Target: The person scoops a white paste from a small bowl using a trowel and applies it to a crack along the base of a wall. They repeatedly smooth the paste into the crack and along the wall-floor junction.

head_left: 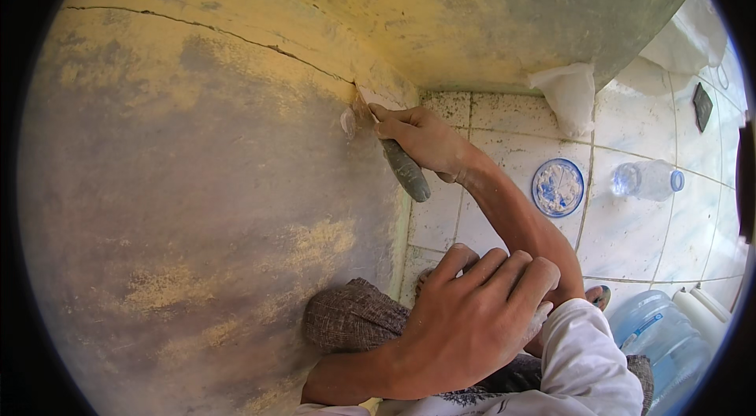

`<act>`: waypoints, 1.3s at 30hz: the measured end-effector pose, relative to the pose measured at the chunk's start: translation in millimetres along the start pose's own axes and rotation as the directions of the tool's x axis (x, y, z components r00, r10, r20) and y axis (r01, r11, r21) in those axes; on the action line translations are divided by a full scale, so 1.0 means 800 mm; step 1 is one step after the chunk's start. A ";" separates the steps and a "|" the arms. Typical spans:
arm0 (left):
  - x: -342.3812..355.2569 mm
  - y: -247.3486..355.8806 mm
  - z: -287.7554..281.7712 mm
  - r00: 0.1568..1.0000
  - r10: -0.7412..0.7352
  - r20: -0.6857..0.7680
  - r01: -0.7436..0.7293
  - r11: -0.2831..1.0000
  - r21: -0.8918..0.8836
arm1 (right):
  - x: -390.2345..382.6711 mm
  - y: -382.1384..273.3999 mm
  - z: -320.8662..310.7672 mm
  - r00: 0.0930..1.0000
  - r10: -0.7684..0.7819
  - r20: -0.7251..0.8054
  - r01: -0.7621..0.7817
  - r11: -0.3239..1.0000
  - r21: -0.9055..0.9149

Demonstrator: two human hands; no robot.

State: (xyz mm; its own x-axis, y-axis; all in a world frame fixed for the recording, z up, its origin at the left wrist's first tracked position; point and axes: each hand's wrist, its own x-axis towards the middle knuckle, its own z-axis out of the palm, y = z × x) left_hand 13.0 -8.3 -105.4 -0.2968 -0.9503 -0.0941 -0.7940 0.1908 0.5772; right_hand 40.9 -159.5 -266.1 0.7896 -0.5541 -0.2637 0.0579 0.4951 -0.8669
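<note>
My right hand (pixel 425 139) is closed around a putty knife (pixel 406 172), whose dark, worn handle points down below the palm. The blade's tip touches the wall (pixel 213 172) at the right end of a long thin crack (pixel 228 32), near the inner corner. A small pale smear (pixel 348 123) lies on the wall beside the blade. Nearer to me, my left hand (pixel 472 314) hangs in front of my right upper arm, back upward and fingers curled. Whitish dust or paste shows at its right edge; whatever its palm may hold is hidden.
On the tiled floor (pixel 512 152) stand a round blue-rimmed container of whitish flaky material (pixel 557 188) and a clear plastic bottle on its side (pixel 650 180). A white bag (pixel 568 97) rests against the second wall (pixel 504 14). A large blue water jug (pixel 661 337) lies at lower right.
</note>
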 end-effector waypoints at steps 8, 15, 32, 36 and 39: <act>0.007 -0.006 0.010 0.997 0.036 -0.066 -0.034 0.999 0.029 | -0.050 0.005 0.025 0.976 -0.048 0.213 0.031 0.996 0.084; 0.012 -0.007 0.006 0.999 0.018 -0.049 -0.019 1.000 -0.024 | -0.033 0.015 0.001 0.974 -0.158 -0.165 0.144 0.985 -0.095; 0.003 -0.008 0.017 0.989 0.065 -0.132 -0.068 0.998 -0.012 | -0.006 0.049 -0.019 0.977 0.066 -0.204 -0.014 0.969 0.246; -0.007 -0.012 0.017 0.986 0.090 -0.137 -0.094 0.995 -0.023 | 0.041 0.050 -0.075 0.976 0.143 0.166 -0.217 0.723 0.656; -0.010 -0.016 0.019 0.973 0.138 -0.183 -0.141 0.990 -0.004 | 0.066 0.023 -0.072 0.951 0.183 0.248 -0.307 0.644 0.701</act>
State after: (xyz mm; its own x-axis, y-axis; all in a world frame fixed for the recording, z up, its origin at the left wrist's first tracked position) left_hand 17.4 1.1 -124.6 -0.3010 -0.9438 0.1364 -0.7423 0.3217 0.5878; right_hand 48.3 -217.9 -320.5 0.9133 -0.2706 -0.3046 0.2234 0.9578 -0.1809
